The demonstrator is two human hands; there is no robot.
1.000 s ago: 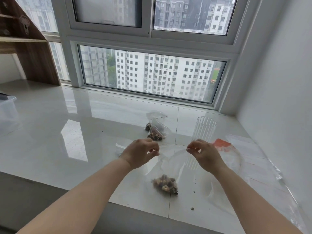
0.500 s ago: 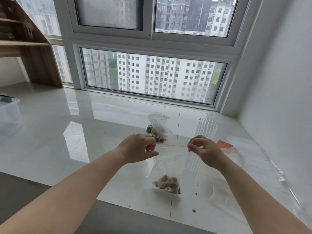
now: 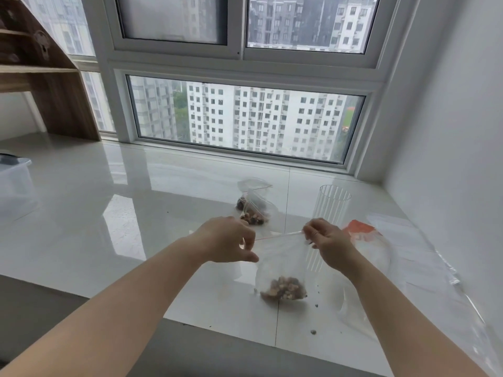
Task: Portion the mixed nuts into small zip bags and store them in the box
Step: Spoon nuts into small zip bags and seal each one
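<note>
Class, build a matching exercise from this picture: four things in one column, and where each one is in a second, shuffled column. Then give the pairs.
Things:
1. held zip bag
2. clear ribbed cup
3. plastic box
4. filled bags

Places:
A. far left edge of the view
B. between both hands
C. standing behind the right hand
D. on the tiles beyond the left hand

Pairs: 1-B, 2-C, 3-A, 4-D

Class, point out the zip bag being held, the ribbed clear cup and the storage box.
zip bag [image 3: 280,257], head view, clear wall above nuts.
ribbed clear cup [image 3: 333,205], head view, upper side wall.
storage box [image 3: 15,183], head view, front wall.
</note>
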